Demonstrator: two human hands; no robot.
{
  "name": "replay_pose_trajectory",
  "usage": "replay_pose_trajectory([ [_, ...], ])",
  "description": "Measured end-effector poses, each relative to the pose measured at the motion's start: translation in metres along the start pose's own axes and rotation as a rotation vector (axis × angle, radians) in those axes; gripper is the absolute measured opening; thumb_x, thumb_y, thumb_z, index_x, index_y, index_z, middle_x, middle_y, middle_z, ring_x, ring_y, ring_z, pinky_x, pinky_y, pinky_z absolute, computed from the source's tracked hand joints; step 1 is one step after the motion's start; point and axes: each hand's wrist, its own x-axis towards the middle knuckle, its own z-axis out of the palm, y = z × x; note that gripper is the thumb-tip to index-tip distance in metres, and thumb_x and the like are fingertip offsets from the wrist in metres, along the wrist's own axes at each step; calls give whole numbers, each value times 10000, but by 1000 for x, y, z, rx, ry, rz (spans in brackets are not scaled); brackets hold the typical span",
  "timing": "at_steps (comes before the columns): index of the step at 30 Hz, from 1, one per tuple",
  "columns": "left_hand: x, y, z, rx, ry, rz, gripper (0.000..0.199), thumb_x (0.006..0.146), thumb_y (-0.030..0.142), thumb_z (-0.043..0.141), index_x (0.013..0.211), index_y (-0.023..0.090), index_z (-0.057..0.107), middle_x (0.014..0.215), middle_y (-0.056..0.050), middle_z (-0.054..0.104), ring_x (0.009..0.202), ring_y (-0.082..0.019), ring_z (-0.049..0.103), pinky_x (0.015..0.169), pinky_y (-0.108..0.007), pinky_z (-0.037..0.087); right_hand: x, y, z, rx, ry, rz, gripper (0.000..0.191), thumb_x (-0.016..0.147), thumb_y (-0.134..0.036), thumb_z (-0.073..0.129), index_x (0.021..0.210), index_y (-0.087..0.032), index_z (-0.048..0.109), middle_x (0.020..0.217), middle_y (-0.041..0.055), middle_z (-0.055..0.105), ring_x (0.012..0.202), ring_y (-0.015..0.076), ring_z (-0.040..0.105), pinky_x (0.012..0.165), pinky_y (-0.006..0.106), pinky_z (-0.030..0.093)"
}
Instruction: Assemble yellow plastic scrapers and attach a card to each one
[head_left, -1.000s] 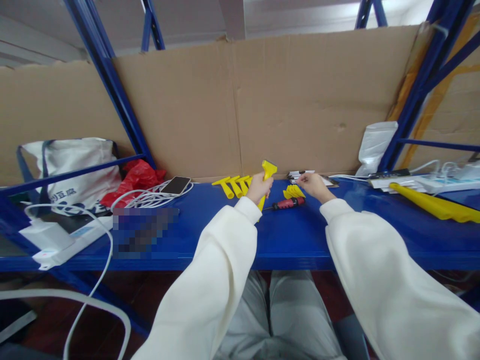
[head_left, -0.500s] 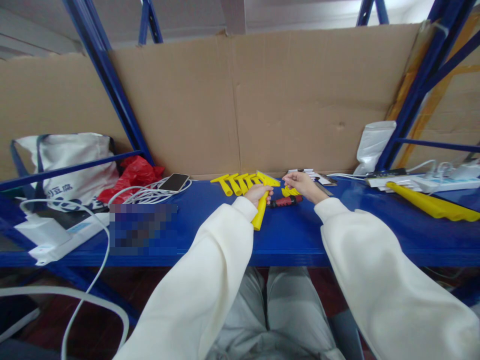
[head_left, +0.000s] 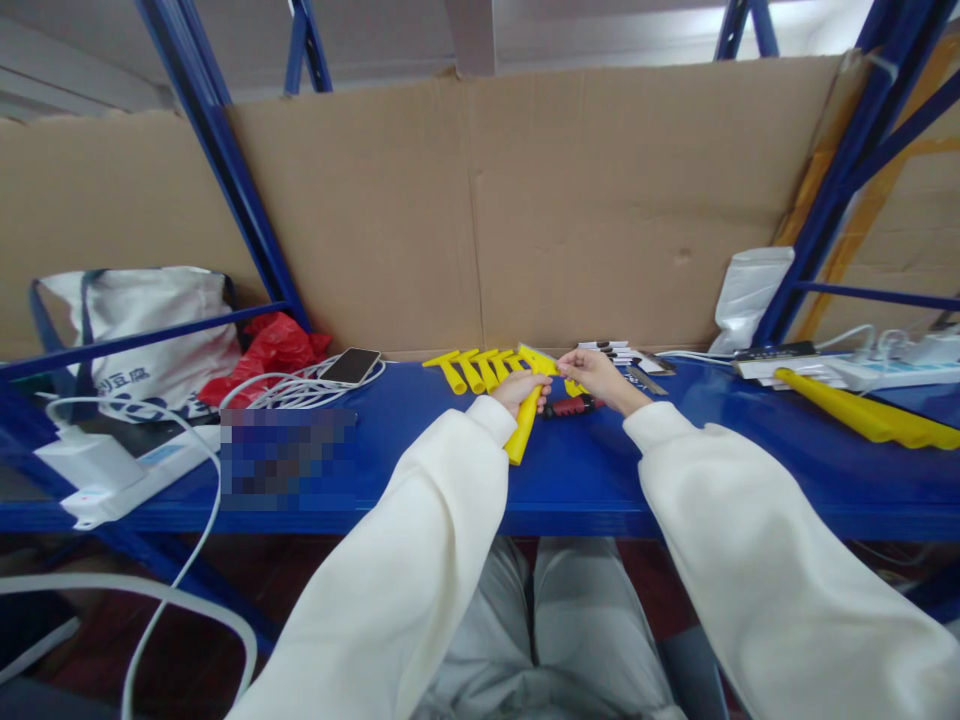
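My left hand (head_left: 519, 391) is wrapped round the handle of a yellow T-shaped scraper (head_left: 520, 440), its round end pointing toward me. The scraper's wide head sticks out past my fingers. At the right side of that head, the fingers of my right hand (head_left: 596, 375) are pinched together; whatever they hold is too small to make out. Beneath and between the hands lies a red and black screwdriver (head_left: 568, 406). Small yellow pieces (head_left: 574, 387) are partly hidden behind my right hand. Several more yellow scrapers (head_left: 452, 373) lie in a row left of my hands.
Flat metal and white pieces (head_left: 645, 377) lie behind my right hand. A phone (head_left: 351, 366) rests on coiled white cable at left, near a red plastic bag (head_left: 270, 350) and power strip (head_left: 142, 480). Long yellow pieces (head_left: 862, 408) lie at right. Cardboard (head_left: 600, 210) stands behind the blue shelf.
My right hand has moved left, from above the small yellow pieces to the head of the held scraper. My left hand keeps its grip, nearly still.
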Motion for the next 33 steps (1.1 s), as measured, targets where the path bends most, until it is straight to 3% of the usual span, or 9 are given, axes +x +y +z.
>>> replay_pose_trajectory([
  [8, 0, -2, 0, -1, 0, 11, 304, 914, 63, 518, 647, 192, 448, 468, 56, 459, 355, -58, 378, 424, -199, 298, -2, -4, -3, -112, 72, -25, 252, 707, -411, 722, 664, -195, 599, 662, 21, 643, 675, 161, 587, 702, 312, 509],
  [15, 0, -1, -1, -3, -27, 28, 324, 910, 67, 543, 623, 189, 453, 452, 58, 456, 339, -60, 388, 419, -202, 306, -2, 0, -1, -154, 109, -100, 271, 711, -454, 718, 667, -201, 631, 657, 9, 621, 683, 166, 560, 718, 331, 494],
  [18, -1, -1, -1, -7, -38, 36, 318, 903, 70, 547, 629, 196, 445, 439, 67, 445, 328, -69, 388, 410, -210, 304, 0, 4, 0, -148, 136, -69, 306, 680, -484, 741, 662, -206, 616, 661, 7, 608, 679, 172, 545, 713, 348, 491],
  [25, 1, -3, -2, -22, -55, 54, 241, 882, 73, 526, 686, 200, 463, 469, 62, 454, 348, -80, 386, 430, -226, 324, 4, 9, 2, -66, 226, 13, 348, 641, -445, 774, 834, -206, 611, 975, 61, 665, 953, 227, 595, 894, 398, 480],
  [29, 3, -5, -4, -40, -67, 74, 221, 864, 80, 554, 700, 204, 473, 467, 58, 443, 363, -79, 373, 450, -229, 326, 2, 12, 2, -75, 185, 35, 315, 722, -414, 717, 934, -205, 614, 1066, 68, 663, 1047, 232, 592, 983, 414, 444],
  [33, 6, -7, -6, -72, -75, 88, 221, 854, 71, 550, 688, 201, 483, 470, 43, 438, 385, -90, 373, 488, -254, 346, 2, 14, 1, -159, 136, 2, 278, 789, -448, 664, 911, -203, 616, 1014, 72, 662, 1026, 233, 599, 978, 413, 445],
])
